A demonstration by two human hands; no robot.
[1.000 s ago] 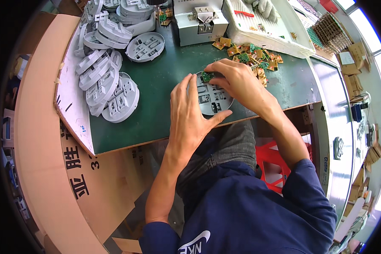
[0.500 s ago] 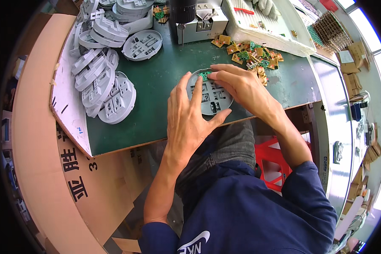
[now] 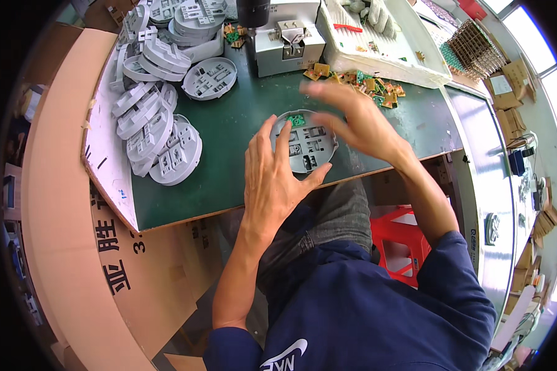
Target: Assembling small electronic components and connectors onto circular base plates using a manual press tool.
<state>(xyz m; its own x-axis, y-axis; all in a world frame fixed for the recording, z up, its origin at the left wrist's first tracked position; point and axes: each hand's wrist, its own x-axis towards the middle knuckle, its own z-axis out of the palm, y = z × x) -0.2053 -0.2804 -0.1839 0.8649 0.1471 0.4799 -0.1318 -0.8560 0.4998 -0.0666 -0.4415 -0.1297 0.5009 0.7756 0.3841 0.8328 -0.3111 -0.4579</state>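
A round grey plastic housing with several moulded slots lies on the green tabletop in front of me. At its far edge sits a small green circuit board. My left hand grips the housing's rim, with fingers along the left side and the thumb at the near right edge. Over the far right side of the housing hovers my right hand, fingers apart and smeared by motion; I see nothing in it. Beyond it lies a loose pile of small yellow and green circuit boards.
Stacked grey housings fill the left side, with a single housing beside them. A metal fixture under a dark tool head stands at the back. Right of it is a white tray holding gloves. A red stool is below the table.
My right hand has lifted off the green board and moved right, its fingers spreading. The left hand keeps its hold on the housing. The whole view has shifted slightly.
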